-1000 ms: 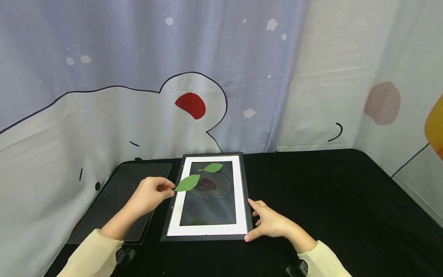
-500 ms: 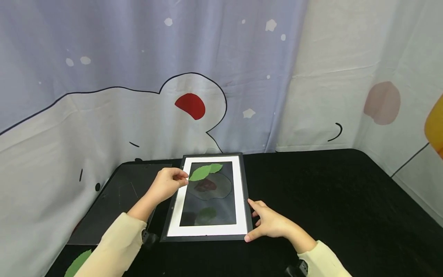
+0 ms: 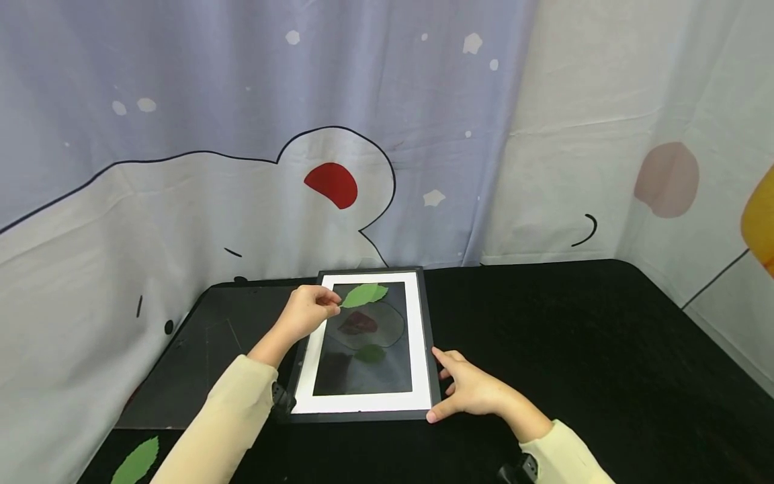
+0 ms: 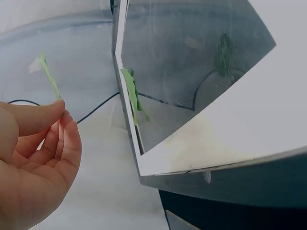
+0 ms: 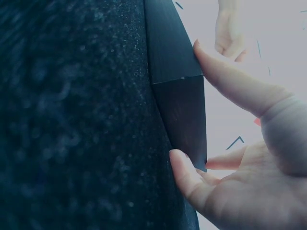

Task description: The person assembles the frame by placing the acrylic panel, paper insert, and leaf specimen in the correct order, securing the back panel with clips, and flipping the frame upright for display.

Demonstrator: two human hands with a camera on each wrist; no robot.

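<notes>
My left hand [image 3: 307, 313] pinches a green serrated leaf [image 3: 359, 296] by its stem end, over the upper part of a black picture frame [image 3: 363, 417] with a white mat. In the head view this leaf overlaps a second green leaf [image 3: 380, 293]. The left wrist view shows the held leaf [image 4: 50, 74] edge-on, apart from the leaf [image 4: 129, 91] at the frame's window. Reflections show in the dark glazing. At the frame's near right corner, my right hand [image 3: 474, 388] grips the frame, thumb on one edge and fingers on the adjoining one, as the right wrist view confirms.
Another green leaf [image 3: 136, 461] lies on the black cloth at the near left. A dark flat panel [image 3: 175, 376] lies left of the frame, partly behind my left arm. The black table cloth [image 3: 544, 323] extends rightward, and a printed curtain [image 3: 242, 202] hangs behind.
My left hand has carried its leaf up and to the right, over the frame's window, until it overlaps the second leaf. The near-left leaf has come into sight. My right hand stays put.
</notes>
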